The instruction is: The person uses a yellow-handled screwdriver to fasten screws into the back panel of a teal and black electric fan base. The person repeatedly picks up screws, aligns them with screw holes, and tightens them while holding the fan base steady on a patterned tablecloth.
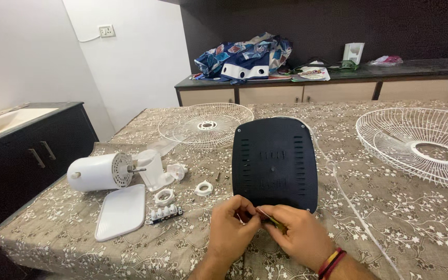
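Both hands (265, 231) pinching small wire (264, 215), floral tablecloth (390, 207), dark fan base (275, 163), white wall (130, 62) behind

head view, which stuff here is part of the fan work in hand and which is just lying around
In the work:
left hand and right hand, pinching a thin tool
dark base
motor
grilles
white cover
switch block
rings

Lying about:
cloth heap
papers
white holder
sink
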